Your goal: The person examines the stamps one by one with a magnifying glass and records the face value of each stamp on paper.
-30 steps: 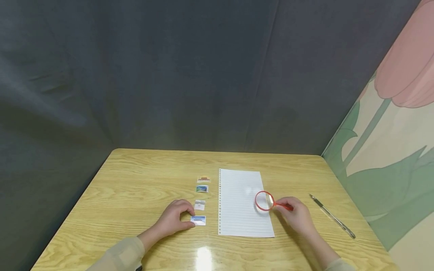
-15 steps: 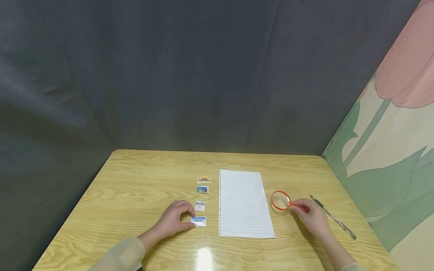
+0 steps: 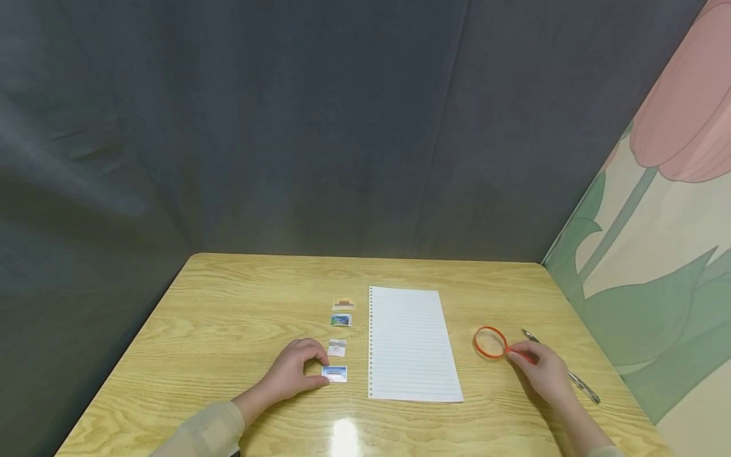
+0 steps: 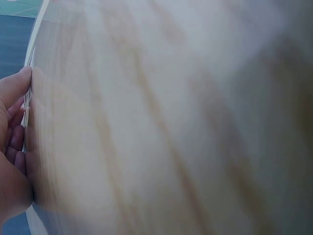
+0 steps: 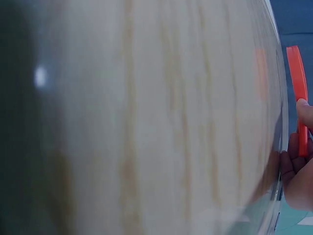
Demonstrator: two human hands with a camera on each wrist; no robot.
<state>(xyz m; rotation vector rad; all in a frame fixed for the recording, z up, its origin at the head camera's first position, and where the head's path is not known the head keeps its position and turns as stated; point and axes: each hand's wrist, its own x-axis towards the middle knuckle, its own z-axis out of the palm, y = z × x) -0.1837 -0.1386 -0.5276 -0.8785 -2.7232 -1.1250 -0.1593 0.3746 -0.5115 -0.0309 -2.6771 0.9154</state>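
Note:
In the head view my right hand [image 3: 545, 376] pinches the red handle of a magnifying glass [image 3: 490, 328] just above the table, right of the paper. The right wrist view shows its red rim [image 5: 296, 68] edge-on. My left hand [image 3: 292, 369] rests on the table, thumb and forefinger curled at the left end of a blue-and-white stamp [image 3: 336, 374]. Above it lie a pale grey-white stamp [image 3: 337, 348], a blue-green stamp [image 3: 341, 320] and a yellowish stamp [image 3: 344, 304], in a rough column. In the left wrist view the left hand [image 4: 12, 142] shows at the edge; the stamp cannot be made out.
A lined sheet of paper [image 3: 411, 346] with punched holes lies mid-table, right of the stamps. Partly behind my right hand is a pen [image 3: 585, 388]. Dark curtain [image 3: 342, 127] closes off the back and left; a flower-patterned panel [image 3: 657, 304] flanks the right.
My right hand has carried the magnifying glass rightward, from over the paper's right edge to the bare wood near the pen, and tilted its lens. My left hand has stayed at the stamp.

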